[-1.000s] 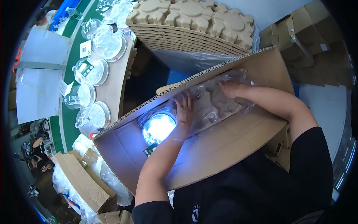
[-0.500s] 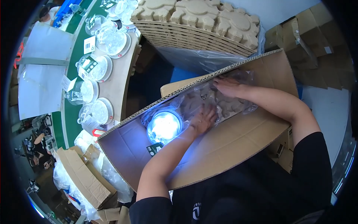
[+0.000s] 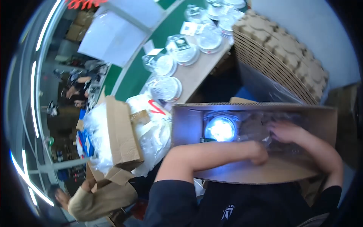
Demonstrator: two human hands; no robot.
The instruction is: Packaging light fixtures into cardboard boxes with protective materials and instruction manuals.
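Note:
A long cardboard box (image 3: 196, 109) stands open in front of me. At its left end a round lamp in a clear housing (image 3: 221, 128) glows bright white, with a dark tag beside it. Crumpled clear plastic (image 3: 253, 123) covers tan moulded pulp to the lamp's right. My right hand (image 3: 283, 130) is inside the box at this plastic, its fingers bent onto it and somewhat blurred. My left hand (image 3: 259, 152) hangs over the near side of the box, curled downward. Its fingertips are hidden and blurred, so its hold does not show.
Clear domed jars (image 3: 165, 89) with tags line the table (image 3: 196, 77) at the back left. Stacked pulp trays (image 3: 283, 56) rise behind the box. Left of it lie a cardboard carton (image 3: 123, 132) and white plastic bags (image 3: 153, 132). A person in a tan top (image 3: 102, 198) is at lower left.
The view has swung left, so the box sits farther right and looks level. My left hand has lifted off the plastic toward the near side. My right hand's fingers have bent.

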